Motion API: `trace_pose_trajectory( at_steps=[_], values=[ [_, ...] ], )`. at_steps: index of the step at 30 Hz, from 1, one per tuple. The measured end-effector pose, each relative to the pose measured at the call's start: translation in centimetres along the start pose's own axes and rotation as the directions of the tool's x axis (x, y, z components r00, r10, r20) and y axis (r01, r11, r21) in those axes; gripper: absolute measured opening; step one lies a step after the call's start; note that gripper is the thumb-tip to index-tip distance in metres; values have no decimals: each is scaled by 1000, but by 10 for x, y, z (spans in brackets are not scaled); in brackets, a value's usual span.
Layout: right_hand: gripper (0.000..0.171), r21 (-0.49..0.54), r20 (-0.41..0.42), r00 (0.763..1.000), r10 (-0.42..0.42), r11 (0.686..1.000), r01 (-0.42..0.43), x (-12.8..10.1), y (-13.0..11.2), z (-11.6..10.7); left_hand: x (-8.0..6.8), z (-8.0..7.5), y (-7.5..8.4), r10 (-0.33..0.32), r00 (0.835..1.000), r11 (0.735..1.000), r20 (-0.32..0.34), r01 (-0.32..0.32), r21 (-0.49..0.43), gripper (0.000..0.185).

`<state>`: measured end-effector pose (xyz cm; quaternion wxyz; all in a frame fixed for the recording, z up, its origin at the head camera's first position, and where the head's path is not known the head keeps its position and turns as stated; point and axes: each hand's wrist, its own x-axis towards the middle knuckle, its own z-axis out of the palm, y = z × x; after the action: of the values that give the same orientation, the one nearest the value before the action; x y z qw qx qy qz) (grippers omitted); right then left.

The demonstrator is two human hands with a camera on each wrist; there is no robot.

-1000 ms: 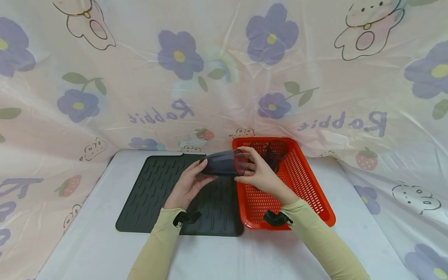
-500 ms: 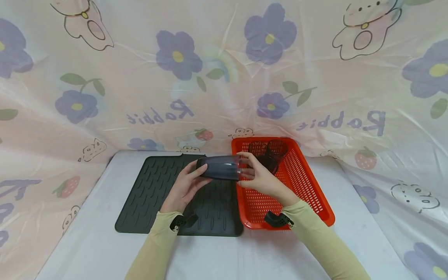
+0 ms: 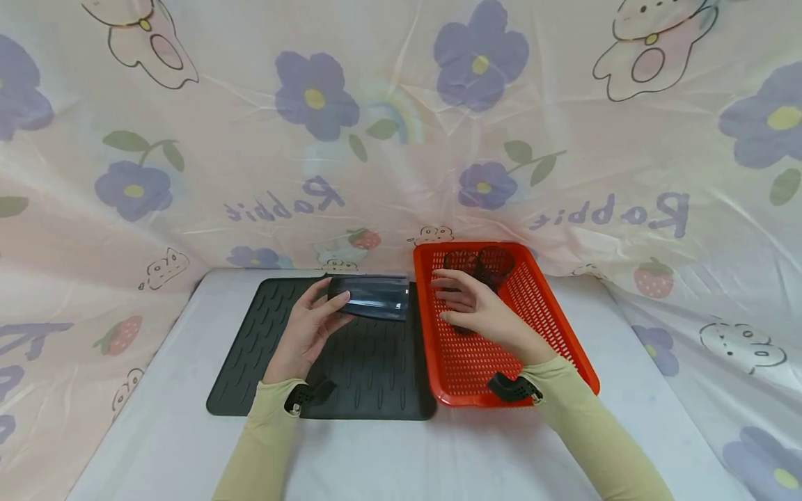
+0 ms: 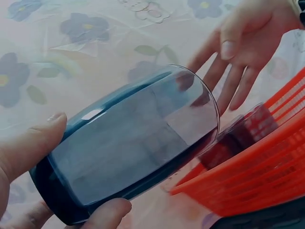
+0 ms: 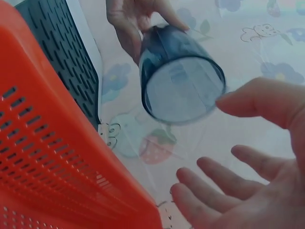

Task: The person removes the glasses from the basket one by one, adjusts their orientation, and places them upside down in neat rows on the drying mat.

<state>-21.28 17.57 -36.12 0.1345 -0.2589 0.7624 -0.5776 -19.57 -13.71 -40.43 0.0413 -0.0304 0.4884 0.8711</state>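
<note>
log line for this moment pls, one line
left hand: holds dark cup sideways over black mat | right hand: open, over red basket

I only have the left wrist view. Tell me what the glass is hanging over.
Observer: The head view shows the dark glass held on its side above the black ribbed mat, gripped by the left hand.
Operator: Place the right hand for me.
Observer: The right hand is over the red basket, fingers spread, holding nothing.
Operator: Say what else sits in that basket.
Observer: Two more dark cups stand at the basket's far end.
</note>
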Motion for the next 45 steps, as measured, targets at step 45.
trace_pose_trajectory(
  at_steps=[45],
  values=[
    [48,24,-311,950,34,999,-28,-30,33,-67,-32,-114,43,158,927,961,-340,-66,267,76]
  ],
)
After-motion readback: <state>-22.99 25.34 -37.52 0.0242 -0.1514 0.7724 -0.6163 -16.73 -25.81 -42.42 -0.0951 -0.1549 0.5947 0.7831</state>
